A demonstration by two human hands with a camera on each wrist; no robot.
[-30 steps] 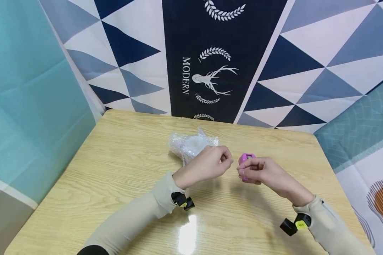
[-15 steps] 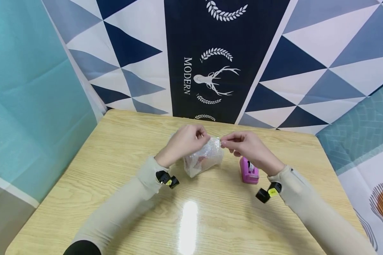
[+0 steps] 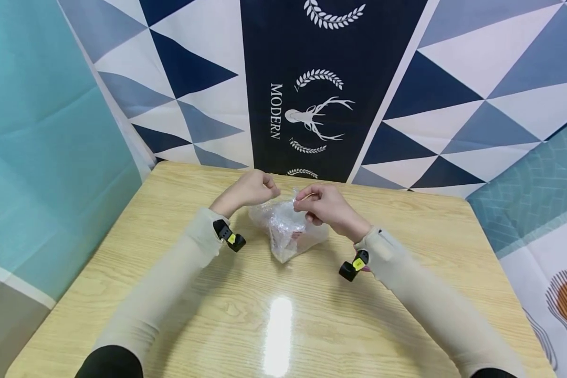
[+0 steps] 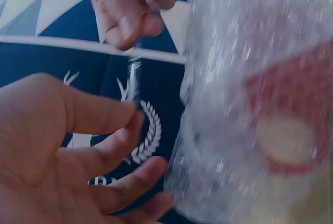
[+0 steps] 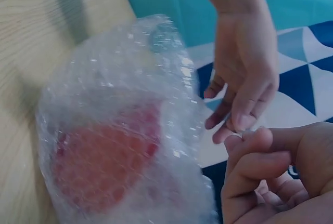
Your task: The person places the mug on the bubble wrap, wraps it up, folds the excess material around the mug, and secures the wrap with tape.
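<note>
The left hand (image 3: 251,188) pinches one end of a narrow, clear plastic strip (image 4: 134,78); the right hand (image 3: 329,209) pinches the other. A translucent bubble-wrap bundle (image 3: 287,231) lies on the desk (image 3: 217,325), below and between them.

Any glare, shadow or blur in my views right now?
Head: white glare streak on the table, soft shadows beside the left sleeve and right sleeve; left wrist: dim, wrap blurred and glinting, clear strip shiny; right wrist: also dim, red shape hazy through the wrap.

bubble wrap (image 3: 285,220) blurs its red contents (image 5: 106,164) — right sleeve (image 3: 434,302) partly hides a pink thing (image 3: 366,269).
</note>
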